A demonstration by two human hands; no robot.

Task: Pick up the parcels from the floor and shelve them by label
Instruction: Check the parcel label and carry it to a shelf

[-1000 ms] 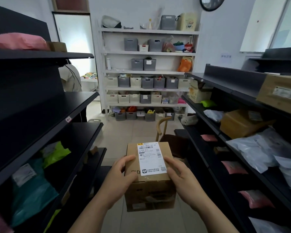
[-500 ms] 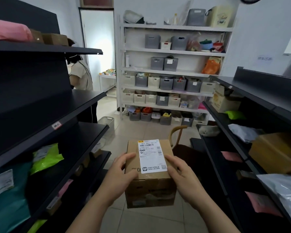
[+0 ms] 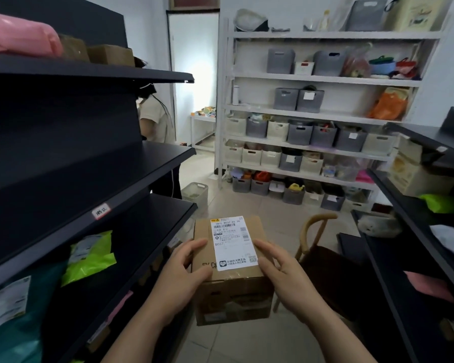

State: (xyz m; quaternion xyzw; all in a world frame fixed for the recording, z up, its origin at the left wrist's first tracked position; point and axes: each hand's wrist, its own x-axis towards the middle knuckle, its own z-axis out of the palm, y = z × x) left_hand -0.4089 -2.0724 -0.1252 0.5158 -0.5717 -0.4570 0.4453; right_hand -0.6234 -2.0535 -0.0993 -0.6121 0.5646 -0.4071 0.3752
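I hold a brown cardboard parcel [image 3: 231, 292] in front of me at waist height, its white shipping label [image 3: 232, 242] facing up and reading B037. My left hand [image 3: 180, 280] grips its left side, thumb on top. My right hand [image 3: 286, 276] grips the right side, thumb beside the label. A dark shelf unit [image 3: 142, 163] rises on my left, with a small white tag [image 3: 101, 210] on one shelf edge and green [image 3: 89, 255], teal [image 3: 24, 323] and pink [image 3: 19, 38] bagged parcels on it. Another dark shelf unit [image 3: 414, 221] stands on my right.
A wooden chair [image 3: 317, 244] stands just right of the parcel in the aisle. A white rack of grey and cream bins [image 3: 312, 142] fills the far wall. A person [image 3: 155, 121] stands behind the left unit. A small basket [image 3: 194, 192] sits on the tiled floor.
My view has swung left, so the left shelf unit fills more of the frame and the right one less. The parcel stays held in both hands.
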